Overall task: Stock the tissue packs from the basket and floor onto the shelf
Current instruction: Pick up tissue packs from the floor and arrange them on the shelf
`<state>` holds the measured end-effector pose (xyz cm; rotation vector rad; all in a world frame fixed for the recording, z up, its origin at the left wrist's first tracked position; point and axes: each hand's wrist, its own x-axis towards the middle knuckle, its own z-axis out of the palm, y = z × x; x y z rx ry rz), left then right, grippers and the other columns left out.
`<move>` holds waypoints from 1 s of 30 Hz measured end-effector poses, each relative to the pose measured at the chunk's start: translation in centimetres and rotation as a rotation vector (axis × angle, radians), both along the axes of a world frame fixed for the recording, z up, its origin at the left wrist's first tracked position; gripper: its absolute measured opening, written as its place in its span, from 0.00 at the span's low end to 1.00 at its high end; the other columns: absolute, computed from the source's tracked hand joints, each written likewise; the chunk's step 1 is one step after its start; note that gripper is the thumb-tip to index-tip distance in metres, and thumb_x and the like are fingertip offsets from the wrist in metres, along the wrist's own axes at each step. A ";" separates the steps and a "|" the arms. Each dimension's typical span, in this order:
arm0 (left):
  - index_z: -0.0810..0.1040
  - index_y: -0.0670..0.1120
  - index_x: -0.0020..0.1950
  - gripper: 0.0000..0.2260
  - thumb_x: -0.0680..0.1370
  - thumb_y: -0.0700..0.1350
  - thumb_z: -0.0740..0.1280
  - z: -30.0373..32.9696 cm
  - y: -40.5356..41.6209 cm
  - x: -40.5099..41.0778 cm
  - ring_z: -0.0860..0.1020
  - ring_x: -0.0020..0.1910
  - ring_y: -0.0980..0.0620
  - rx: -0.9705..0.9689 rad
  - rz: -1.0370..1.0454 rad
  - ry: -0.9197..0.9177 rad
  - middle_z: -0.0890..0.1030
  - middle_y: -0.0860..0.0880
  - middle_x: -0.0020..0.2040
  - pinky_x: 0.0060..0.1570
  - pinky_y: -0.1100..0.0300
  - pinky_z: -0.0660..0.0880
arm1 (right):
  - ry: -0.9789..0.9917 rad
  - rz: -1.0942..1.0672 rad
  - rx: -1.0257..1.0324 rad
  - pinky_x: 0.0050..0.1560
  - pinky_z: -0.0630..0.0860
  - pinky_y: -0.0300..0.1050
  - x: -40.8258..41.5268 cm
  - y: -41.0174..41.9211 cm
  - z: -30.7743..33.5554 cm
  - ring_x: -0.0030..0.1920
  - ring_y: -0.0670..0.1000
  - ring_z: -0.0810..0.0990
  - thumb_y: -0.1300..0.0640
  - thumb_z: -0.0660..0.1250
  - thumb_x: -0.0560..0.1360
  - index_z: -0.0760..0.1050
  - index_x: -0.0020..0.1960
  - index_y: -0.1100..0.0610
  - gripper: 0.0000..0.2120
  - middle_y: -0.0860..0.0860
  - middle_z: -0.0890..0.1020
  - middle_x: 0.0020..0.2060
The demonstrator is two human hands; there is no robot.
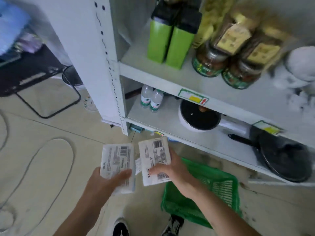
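Note:
My left hand [109, 180] grips a white tissue pack [117, 160] with a barcode at its top, held over the floor. My right hand [167, 169] holds another white tissue pack [154, 155], barcode side up, just to the right of the first. Both packs hover in front of the white shelf unit [170, 132], below its lower board. A green plastic basket [216, 189] sits on the floor under my right forearm; what lies inside it is mostly hidden.
The lower shelf carries two water bottles [150, 99], a black-lidded pot [198, 117] and a black frying pan [283, 155]. Above stand green cartons [170, 41] and jars [211, 60]. A grey cable [56, 142] loops on the tiled floor; a black chair frame [51, 99] stands left.

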<state>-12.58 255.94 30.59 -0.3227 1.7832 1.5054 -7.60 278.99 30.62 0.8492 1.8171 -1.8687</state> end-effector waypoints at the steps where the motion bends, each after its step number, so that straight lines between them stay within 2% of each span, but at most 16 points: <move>1: 0.83 0.46 0.58 0.28 0.62 0.54 0.84 2.1 0.3 -0.2 0.88 0.46 0.47 0.004 -0.021 0.000 0.89 0.46 0.48 0.42 0.55 0.79 | 0.013 -0.018 0.012 0.51 0.79 0.42 0.3 0.2 2.1 0.52 0.50 0.87 0.63 0.80 0.62 0.73 0.64 0.55 0.32 0.53 0.87 0.53; 3: 0.81 0.47 0.61 0.36 0.57 0.59 0.83 5.8 0.9 -0.4 0.88 0.49 0.46 -0.004 -0.053 0.008 0.89 0.46 0.50 0.47 0.51 0.81 | 0.033 -0.065 0.040 0.53 0.80 0.44 1.1 0.4 6.0 0.51 0.49 0.88 0.65 0.80 0.64 0.73 0.63 0.55 0.31 0.52 0.88 0.52; 5: 0.81 0.46 0.61 0.38 0.55 0.59 0.83 9.5 1.7 -0.6 0.88 0.50 0.45 -0.002 -0.093 0.018 0.89 0.46 0.50 0.54 0.45 0.82 | 0.045 -0.111 0.060 0.55 0.81 0.48 1.9 0.6 9.7 0.50 0.48 0.88 0.67 0.79 0.67 0.74 0.62 0.57 0.27 0.52 0.88 0.51; 7: 0.83 0.48 0.59 0.33 0.56 0.57 0.82 13.5 2.5 -0.7 0.88 0.51 0.45 -0.004 -0.161 0.047 0.89 0.47 0.50 0.60 0.41 0.80 | 0.063 -0.136 0.058 0.53 0.79 0.47 2.8 0.8 13.5 0.50 0.49 0.88 0.66 0.78 0.67 0.75 0.61 0.58 0.25 0.52 0.89 0.51; 10: 0.85 0.48 0.57 0.26 0.62 0.54 0.82 19.1 3.6 -0.7 0.88 0.51 0.46 0.016 -0.251 0.091 0.89 0.47 0.50 0.62 0.40 0.79 | 0.083 -0.202 0.084 0.51 0.79 0.44 4.1 1.6 18.8 0.50 0.49 0.88 0.67 0.79 0.66 0.74 0.62 0.59 0.27 0.51 0.89 0.51; 12: 0.85 0.49 0.56 0.20 0.67 0.52 0.81 22.8 4.3 -0.2 0.88 0.51 0.47 0.028 -0.292 0.127 0.89 0.48 0.49 0.62 0.41 0.79 | 0.100 -0.234 0.108 0.54 0.80 0.47 5.1 2.3 22.3 0.51 0.50 0.88 0.68 0.78 0.67 0.75 0.62 0.58 0.27 0.51 0.89 0.52; 14: 0.84 0.50 0.57 0.19 0.68 0.52 0.81 26.2 5.2 0.2 0.87 0.51 0.47 0.065 -0.323 0.167 0.89 0.50 0.50 0.61 0.44 0.78 | 0.124 -0.287 0.119 0.56 0.80 0.47 6.2 3.1 25.8 0.53 0.50 0.87 0.68 0.78 0.67 0.76 0.62 0.55 0.26 0.50 0.89 0.53; 18: 0.85 0.51 0.55 0.13 0.72 0.50 0.79 32.0 7.9 0.5 0.87 0.50 0.48 0.094 -0.366 0.224 0.90 0.51 0.48 0.61 0.43 0.79 | 0.178 -0.402 0.143 0.52 0.78 0.45 8.1 4.8 32.0 0.57 0.51 0.86 0.58 0.80 0.59 0.76 0.65 0.52 0.34 0.48 0.88 0.55; 20: 0.85 0.52 0.54 0.18 0.66 0.54 0.80 34.2 9.5 0.4 0.87 0.52 0.47 0.101 -0.371 0.247 0.90 0.52 0.47 0.62 0.41 0.79 | 0.204 -0.448 0.152 0.51 0.78 0.44 8.9 5.8 34.6 0.56 0.51 0.86 0.58 0.80 0.59 0.77 0.64 0.52 0.34 0.48 0.88 0.54; 23: 0.84 0.54 0.56 0.28 0.58 0.60 0.80 37.4 11.9 0.6 0.86 0.54 0.46 0.141 -0.379 0.252 0.89 0.53 0.48 0.60 0.39 0.80 | 0.251 -0.510 0.160 0.46 0.77 0.40 10.3 7.5 38.0 0.54 0.49 0.85 0.64 0.80 0.67 0.77 0.62 0.52 0.27 0.49 0.88 0.54; 25: 0.83 0.56 0.57 0.32 0.55 0.63 0.80 39.4 13.6 1.1 0.85 0.54 0.49 0.180 -0.396 0.267 0.89 0.54 0.50 0.60 0.39 0.79 | 0.276 -0.554 0.171 0.52 0.79 0.43 11.2 9.1 39.7 0.56 0.50 0.85 0.65 0.80 0.67 0.77 0.63 0.53 0.27 0.49 0.89 0.53; 28: 0.83 0.55 0.59 0.32 0.57 0.61 0.80 42.0 16.9 1.5 0.86 0.53 0.50 0.258 -0.425 0.306 0.89 0.55 0.51 0.56 0.44 0.81 | 0.327 -0.588 0.200 0.66 0.78 0.54 12.1 12.1 42.3 0.58 0.52 0.86 0.62 0.82 0.64 0.77 0.65 0.51 0.31 0.48 0.89 0.53; 30: 0.82 0.53 0.61 0.31 0.59 0.59 0.80 43.7 19.4 1.8 0.87 0.54 0.48 0.320 -0.429 0.324 0.89 0.52 0.53 0.54 0.47 0.82 | 0.380 -0.589 0.212 0.67 0.78 0.54 12.4 14.5 44.3 0.58 0.52 0.86 0.63 0.82 0.66 0.78 0.65 0.52 0.30 0.49 0.89 0.54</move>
